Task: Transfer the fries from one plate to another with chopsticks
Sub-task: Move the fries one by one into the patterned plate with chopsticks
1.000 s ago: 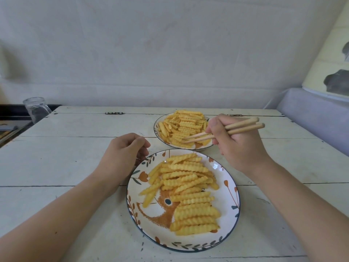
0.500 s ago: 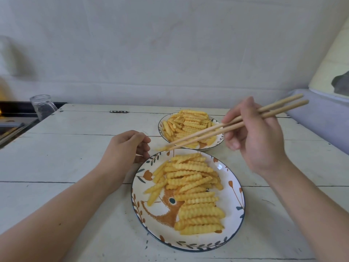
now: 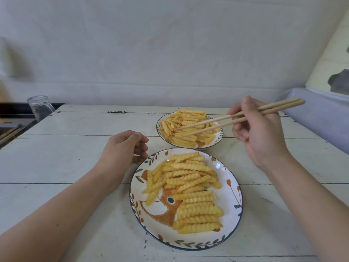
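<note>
A large patterned plate (image 3: 231,188) lies near me, piled with crinkle-cut fries (image 3: 190,190). Behind it sits a smaller plate (image 3: 219,138) heaped with more fries (image 3: 186,118). My right hand (image 3: 258,133) grips a pair of wooden chopsticks (image 3: 236,119); their tips are slightly apart over the far plate's fries and hold nothing. My left hand (image 3: 122,148) rests on the table with its fingers loosely curled at the near plate's upper left rim, holding nothing.
The plates stand on a white plank table (image 3: 75,152). A clear glass (image 3: 39,107) stands at the far left corner beside a dark ledge. A grey-covered surface (image 3: 321,120) borders the table on the right, and a white wall rises behind.
My right hand has drawn the chopsticks back from the near plate's top edge; their tips now hover over the far plate's fries. My left hand has stayed put.
</note>
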Motion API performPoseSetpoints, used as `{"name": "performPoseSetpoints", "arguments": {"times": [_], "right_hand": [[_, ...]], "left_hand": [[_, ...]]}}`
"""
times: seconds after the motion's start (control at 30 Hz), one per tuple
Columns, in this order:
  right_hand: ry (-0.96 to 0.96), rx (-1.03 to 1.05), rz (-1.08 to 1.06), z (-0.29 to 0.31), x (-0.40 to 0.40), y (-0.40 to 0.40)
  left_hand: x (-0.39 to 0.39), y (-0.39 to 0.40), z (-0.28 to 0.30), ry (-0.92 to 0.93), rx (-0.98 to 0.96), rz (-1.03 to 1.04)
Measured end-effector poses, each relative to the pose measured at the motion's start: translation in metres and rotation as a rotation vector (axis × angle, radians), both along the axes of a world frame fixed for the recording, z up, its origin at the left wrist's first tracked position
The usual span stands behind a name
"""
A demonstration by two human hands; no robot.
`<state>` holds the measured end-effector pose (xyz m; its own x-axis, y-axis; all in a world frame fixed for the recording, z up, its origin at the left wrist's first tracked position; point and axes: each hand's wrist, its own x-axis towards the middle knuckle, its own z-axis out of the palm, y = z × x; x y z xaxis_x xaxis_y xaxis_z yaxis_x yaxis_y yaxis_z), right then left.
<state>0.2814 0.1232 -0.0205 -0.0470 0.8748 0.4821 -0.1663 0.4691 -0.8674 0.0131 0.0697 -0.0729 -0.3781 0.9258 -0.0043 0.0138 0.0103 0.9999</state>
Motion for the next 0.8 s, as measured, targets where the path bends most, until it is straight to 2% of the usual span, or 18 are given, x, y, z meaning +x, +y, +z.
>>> {"name": "performPoseSetpoints", "arguments": {"times": [0.13,0.4,0.63,0.8], "right_hand": [[-0.127,0.000,-0.212,-0.010,0.007,0.009],[-0.267,0.058,-0.166,-0.017,-0.004,0.001],[-0.295,0.102,-0.117,-0.017,-0.007,-0.004],[-0.343,0.116,-0.166,-0.018,-0.006,0.001]], "left_hand": [[0.001,-0.001,-0.002,0.044,0.003,-0.002],[0.002,-0.001,-0.001,0.047,0.000,0.001],[0.002,0.000,-0.001,0.051,0.004,0.000],[0.002,0.000,-0.002,0.068,0.009,-0.002]]}}
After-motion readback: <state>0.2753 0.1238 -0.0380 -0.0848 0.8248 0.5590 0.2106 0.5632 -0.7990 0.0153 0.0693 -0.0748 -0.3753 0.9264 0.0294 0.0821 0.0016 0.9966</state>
